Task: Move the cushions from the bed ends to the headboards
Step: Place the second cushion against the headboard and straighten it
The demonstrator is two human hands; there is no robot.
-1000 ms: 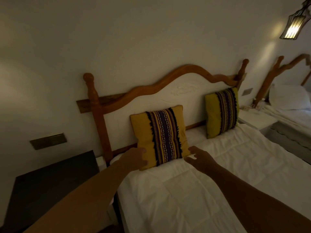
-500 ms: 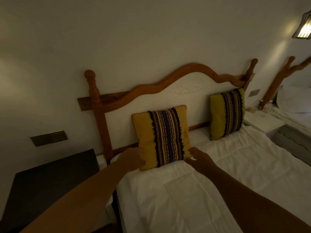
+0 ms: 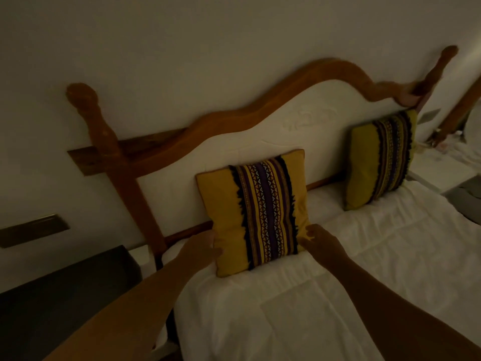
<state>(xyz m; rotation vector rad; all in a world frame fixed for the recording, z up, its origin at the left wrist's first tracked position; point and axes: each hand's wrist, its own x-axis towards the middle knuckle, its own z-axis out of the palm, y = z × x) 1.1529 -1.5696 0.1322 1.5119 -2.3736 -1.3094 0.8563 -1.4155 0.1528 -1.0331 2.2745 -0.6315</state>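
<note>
At the centre of the frame, a yellow cushion (image 3: 256,213) is propped upright on the bed (image 3: 338,295) against the headboard (image 3: 234,142). Its lower left edge is gripped by the left hand (image 3: 201,246), and its lower right corner is pinched by the right hand (image 3: 321,243) fingers (image 3: 308,231). A second cushion (image 3: 381,158) is leaned at right.

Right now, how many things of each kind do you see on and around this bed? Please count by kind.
Cushions: 2, near and far
Headboards: 2, this bed's and the next bed's
Hands: 2, left and right
Wall plates: 2
Total: 8
</note>
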